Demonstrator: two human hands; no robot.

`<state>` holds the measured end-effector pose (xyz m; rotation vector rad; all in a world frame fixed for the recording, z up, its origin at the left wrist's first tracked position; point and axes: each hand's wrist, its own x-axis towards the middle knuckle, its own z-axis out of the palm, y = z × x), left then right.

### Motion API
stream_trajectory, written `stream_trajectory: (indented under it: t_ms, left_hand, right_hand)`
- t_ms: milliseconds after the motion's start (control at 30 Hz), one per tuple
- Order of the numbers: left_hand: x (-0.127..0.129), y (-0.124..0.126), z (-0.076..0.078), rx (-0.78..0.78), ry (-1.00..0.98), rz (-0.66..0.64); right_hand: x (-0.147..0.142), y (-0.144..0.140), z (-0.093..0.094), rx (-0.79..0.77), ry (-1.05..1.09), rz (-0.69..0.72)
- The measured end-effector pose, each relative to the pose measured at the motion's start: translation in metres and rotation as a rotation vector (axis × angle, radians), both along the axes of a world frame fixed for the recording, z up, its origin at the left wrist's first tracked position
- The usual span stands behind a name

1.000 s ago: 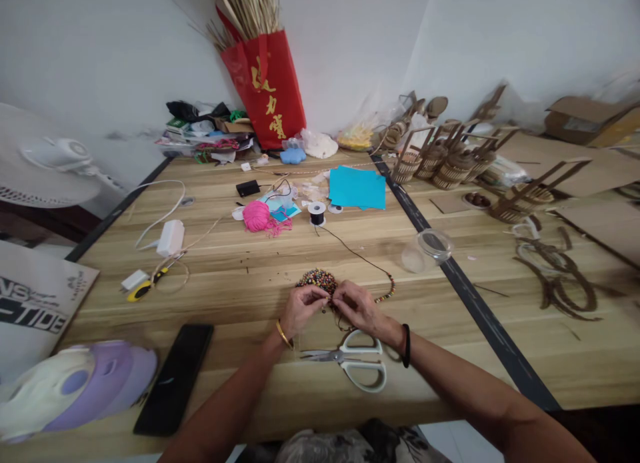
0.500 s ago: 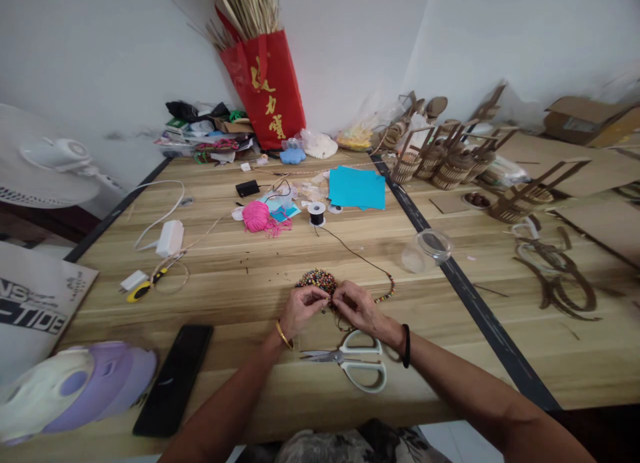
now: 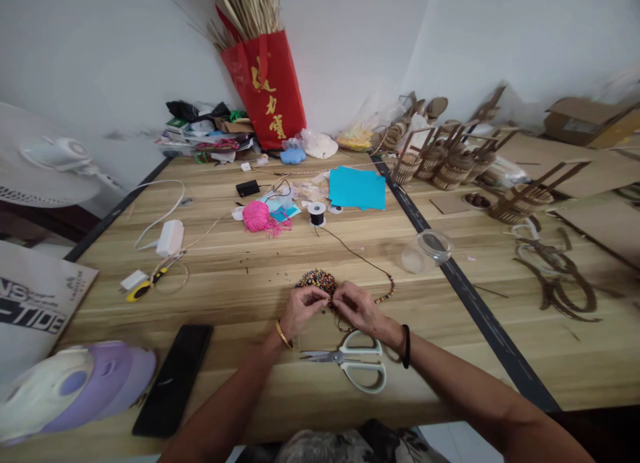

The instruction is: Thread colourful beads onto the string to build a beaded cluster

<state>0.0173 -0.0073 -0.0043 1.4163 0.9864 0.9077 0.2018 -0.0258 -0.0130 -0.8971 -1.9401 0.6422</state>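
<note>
Both hands meet fingertip to fingertip on the wooden tabletop (image 3: 240,263), the left hand (image 3: 299,311) and right hand (image 3: 361,307) pinched on a thin black cord strung with coloured beads (image 3: 387,293). A heap of small multicoloured beads (image 3: 316,278) lies just beyond them; white-handled scissors (image 3: 356,364) lie just nearer.

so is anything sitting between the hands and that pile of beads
Nothing visible does. The left hand and right hand meet fingertip to fingertip right at the near edge of the bead pile. The scissors lie on the near side of the hands, away from the beads.
</note>
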Motion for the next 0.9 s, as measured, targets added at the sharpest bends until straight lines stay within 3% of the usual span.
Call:
stream_trajectory:
  t_ms: [900]
  left_hand:
    - [-0.0008, -0.0002, -0.0014, -0.01, 0.0, -0.016]
  right_hand:
    - [0.0006, 0.0002, -0.0001, -0.004, -0.007, -0.005]
